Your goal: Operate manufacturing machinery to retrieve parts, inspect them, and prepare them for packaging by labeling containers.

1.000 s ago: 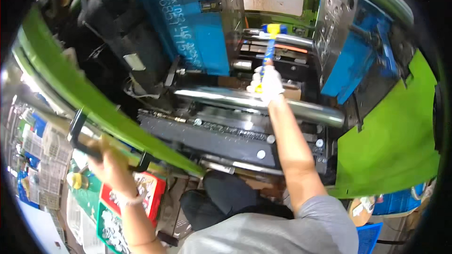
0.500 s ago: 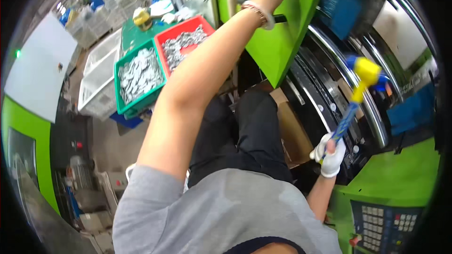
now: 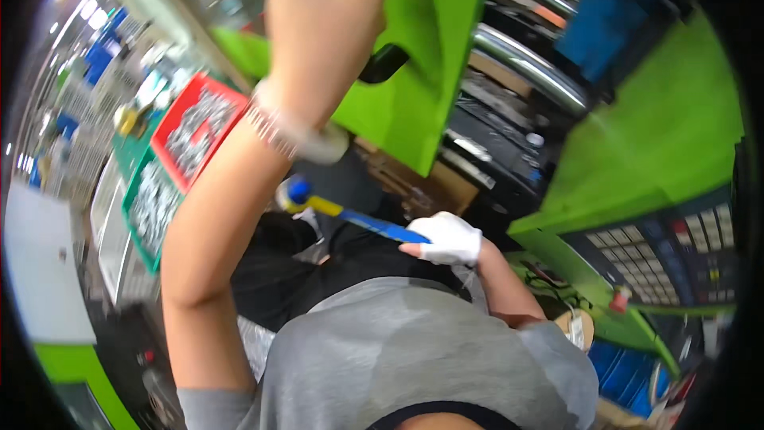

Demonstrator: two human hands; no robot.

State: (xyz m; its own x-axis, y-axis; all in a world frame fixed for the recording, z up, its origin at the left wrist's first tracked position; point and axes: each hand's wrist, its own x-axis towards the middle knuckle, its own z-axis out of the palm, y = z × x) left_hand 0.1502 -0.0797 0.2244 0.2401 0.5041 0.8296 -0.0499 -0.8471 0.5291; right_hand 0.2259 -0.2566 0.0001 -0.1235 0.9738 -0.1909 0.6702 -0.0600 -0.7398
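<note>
My bare left hand [image 3: 330, 24], with bracelets at the wrist, is raised at the upper edge, closed round the black handle [image 3: 385, 64] of a green machine door [image 3: 430, 56]. Part of its fingers is cut off by the frame's edge. In front of my lap, my right hand [image 3: 450, 239], in a white glove that leaves the thumb tip bare, grips a mallet [image 3: 370, 223] by its blue handle. The mallet lies roughly level and points left, its yellow neck and blue-tipped head [image 3: 294, 193] below my left forearm.
Behind the door are the machine's metal bars [image 3: 533, 68]. A keypad panel [image 3: 660, 259] sits on the green housing at right. To the left stand a red bin [image 3: 236, 102] and a green bin [image 3: 151, 259], both holding small metal parts. A cardboard box [image 3: 454, 187] is beneath the machine.
My right hand has brought the mallet out of the machine opening, leftward to my lap. My left hand stays at the door and appears closer. The view has swung right.
</note>
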